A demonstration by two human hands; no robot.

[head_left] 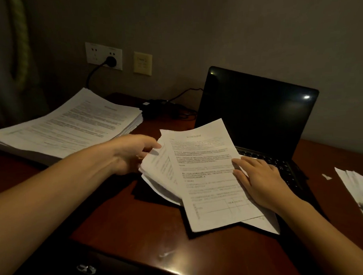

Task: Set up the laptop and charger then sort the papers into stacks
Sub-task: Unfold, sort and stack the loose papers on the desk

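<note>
— Fingers?
— Left hand (134,154): pinching the left edge of the papers (205,180), thumb on top. Right hand (257,182): pressed flat on the top sheet, straight, gripping nothing.
— Papers where?
— Fanned over the near left of the open laptop (258,120), covering keys. Tall stack (73,124) at left; charger (154,109) far, plugged in.
— Risk?
— Probably sheets sliding off onto the desk (131,228) or mixing if tugged unevenly; possibly keys pressed under the palm.

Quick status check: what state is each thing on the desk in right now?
Laptop: lid open, screen dark.
Plug: in the wall socket.
Big stack: resting at the left.
Loose sheets: fanned, partly over the Laptop.
Left hand: grips Loose sheets.
Right hand: flat on Loose sheets.
</note>
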